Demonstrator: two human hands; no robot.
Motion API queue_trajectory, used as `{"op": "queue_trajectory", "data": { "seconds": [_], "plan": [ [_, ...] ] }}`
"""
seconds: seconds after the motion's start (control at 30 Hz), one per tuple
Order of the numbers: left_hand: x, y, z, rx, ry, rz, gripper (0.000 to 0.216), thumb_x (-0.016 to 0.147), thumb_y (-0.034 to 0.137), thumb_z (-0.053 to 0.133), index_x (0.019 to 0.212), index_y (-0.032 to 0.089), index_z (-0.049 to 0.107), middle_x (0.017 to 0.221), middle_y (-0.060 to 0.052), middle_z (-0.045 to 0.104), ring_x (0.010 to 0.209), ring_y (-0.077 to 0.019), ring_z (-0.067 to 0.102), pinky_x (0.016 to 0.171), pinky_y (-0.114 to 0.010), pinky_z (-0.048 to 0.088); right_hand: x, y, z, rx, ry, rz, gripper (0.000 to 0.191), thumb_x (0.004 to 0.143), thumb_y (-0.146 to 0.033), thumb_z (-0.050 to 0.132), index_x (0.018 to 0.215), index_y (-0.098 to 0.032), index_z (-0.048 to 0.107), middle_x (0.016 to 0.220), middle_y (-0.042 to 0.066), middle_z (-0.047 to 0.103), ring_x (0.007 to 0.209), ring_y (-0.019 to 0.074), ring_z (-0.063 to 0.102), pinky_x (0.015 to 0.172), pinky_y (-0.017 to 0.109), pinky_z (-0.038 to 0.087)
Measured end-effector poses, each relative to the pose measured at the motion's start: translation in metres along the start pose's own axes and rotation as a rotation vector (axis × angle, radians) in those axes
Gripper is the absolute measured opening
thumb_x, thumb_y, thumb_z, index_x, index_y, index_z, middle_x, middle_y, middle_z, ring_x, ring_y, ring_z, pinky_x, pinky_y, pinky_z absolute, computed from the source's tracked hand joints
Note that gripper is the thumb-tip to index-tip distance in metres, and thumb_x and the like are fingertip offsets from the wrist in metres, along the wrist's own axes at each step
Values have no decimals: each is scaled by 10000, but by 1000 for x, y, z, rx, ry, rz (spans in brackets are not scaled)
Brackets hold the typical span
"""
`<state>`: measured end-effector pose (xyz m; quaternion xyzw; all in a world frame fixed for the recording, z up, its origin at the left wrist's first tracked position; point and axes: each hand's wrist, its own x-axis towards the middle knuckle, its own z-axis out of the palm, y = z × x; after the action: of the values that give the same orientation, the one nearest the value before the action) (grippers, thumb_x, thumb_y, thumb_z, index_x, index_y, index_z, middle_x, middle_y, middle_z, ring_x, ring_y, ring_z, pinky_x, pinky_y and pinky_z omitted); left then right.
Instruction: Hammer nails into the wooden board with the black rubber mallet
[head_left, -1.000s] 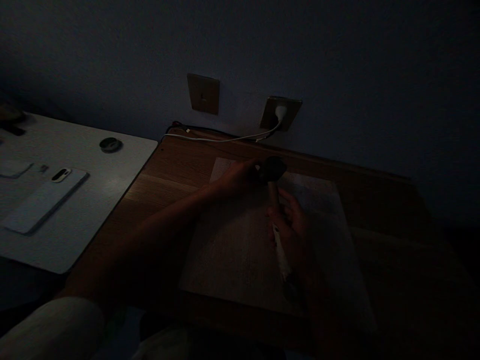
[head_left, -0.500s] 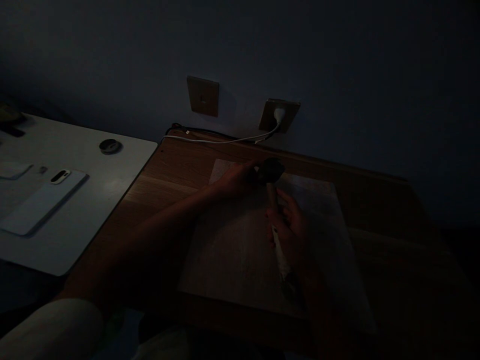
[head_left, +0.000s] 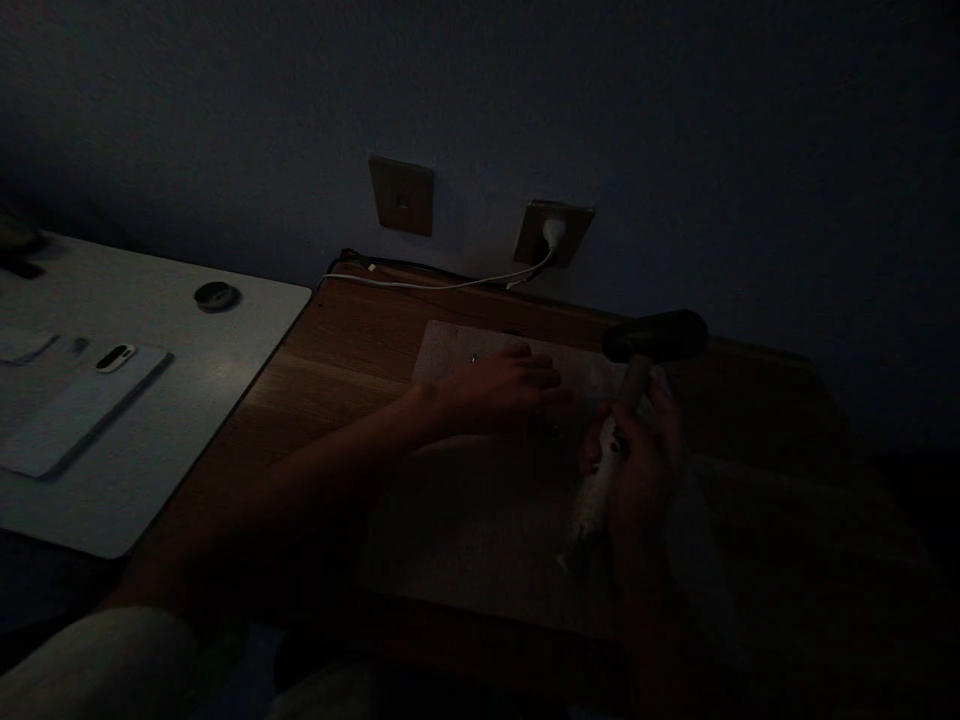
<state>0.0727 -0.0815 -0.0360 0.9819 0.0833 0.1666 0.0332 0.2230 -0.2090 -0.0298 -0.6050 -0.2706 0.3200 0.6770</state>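
In the dim head view, my right hand is wrapped around the pale, worn handle of a mallet. Its dark, rounded head lies crosswise beyond my fingers, near the far right corner of a thin light board. Over the board's far half, my left hand is palm down with its fingers stretched out and slightly apart. A tiny shiny spot shows beside its knuckles and another below its fingers; what they are is too dark to tell. The space under the palm is hidden.
The board lies on a wooden table against the wall. A white cable runs along the back to a wall socket; another wall plate is to its left. On the white table are a phone and a round tin.
The mallet has moved right in my right hand, and its head has turned sideways. My left hand, earlier by the mallet head, has come away and lies lower over the board.
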Motion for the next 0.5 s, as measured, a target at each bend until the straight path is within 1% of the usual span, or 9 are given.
{"op": "queue_trajectory", "data": {
  "seconds": [0.03,0.1,0.17,0.3,0.4,0.47,0.5],
  "plan": [
    [1,6,0,22,-16,40,228,1018,185,614,1220,226,712,1044,-81,787,973,-232,704,905,-380,466,0,0,-1,-6,10,-4,525,860,-294,710,1373,-297,601,774,-52,660,414,98,465,373,234,349],
    [1,16,2,59,-14,70,260,997,131,620,1220,227,714,926,-64,785,839,-213,708,831,-367,464,0,0,-1,-10,12,1,512,861,-299,704,1365,-292,612,783,-48,661,421,94,465,380,231,351],
    [0,22,6,88,2,77,279,985,110,627,1222,230,711,875,-53,781,783,-208,709,795,-363,464,0,0,-1,2,4,13,539,852,-320,709,1381,-283,614,789,-49,659,414,88,469,376,227,346],
    [-1,27,9,112,19,102,250,962,90,662,1168,215,728,869,-50,785,781,-203,718,763,-356,471,-1,-2,0,19,-22,41,640,820,-354,726,1442,-280,592,773,-58,656,390,89,474,355,226,344],
    [1,26,5,107,-51,90,261,979,88,643,1180,225,738,876,-44,787,803,-197,726,770,-344,483,-1,-3,2,35,-24,36,674,804,-358,732,1456,-276,581,771,-60,657,388,90,472,351,226,349],
    [2,20,2,82,-100,42,257,991,99,621,1179,226,744,896,-46,788,820,-200,731,805,-346,502,-2,-3,3,49,-20,30,664,805,-356,734,1447,-281,585,778,-62,654,385,85,467,348,221,339],
    [1,16,0,53,-102,1,246,990,110,622,1170,220,748,927,-54,791,848,-204,737,830,-348,512,-1,-3,3,58,-16,24,651,807,-357,733,1438,-285,589,779,-63,650,383,83,465,346,219,331]
  ]
}}
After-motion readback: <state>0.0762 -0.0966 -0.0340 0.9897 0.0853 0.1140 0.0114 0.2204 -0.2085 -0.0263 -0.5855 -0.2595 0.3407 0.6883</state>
